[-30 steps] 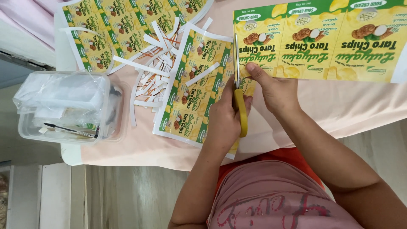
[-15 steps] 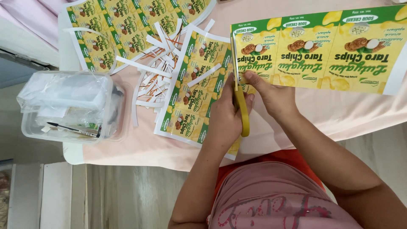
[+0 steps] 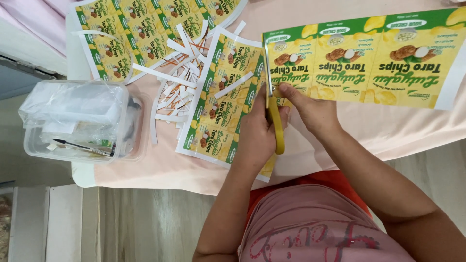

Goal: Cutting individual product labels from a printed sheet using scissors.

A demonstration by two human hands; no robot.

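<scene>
I see the left hand [image 3: 257,128] wrapped around the yellow-handled scissors [image 3: 274,114], fingers curled through the handle, blades pointing away from the body along the left edge of a long strip of green and yellow printed labels [image 3: 369,60]. The right hand [image 3: 310,109] pinches that strip at its near left corner, thumb and fingertips pressed together just beside the blades. The strip lies flat on the pink tablecloth [image 3: 388,131], stretching off to the right. Under the left hand sits a sheet of smaller labels [image 3: 221,97], and beyond it a scatter of white paper trimmings [image 3: 174,85]. At the table's left corner stands a clear plastic box [image 3: 80,121].
</scene>
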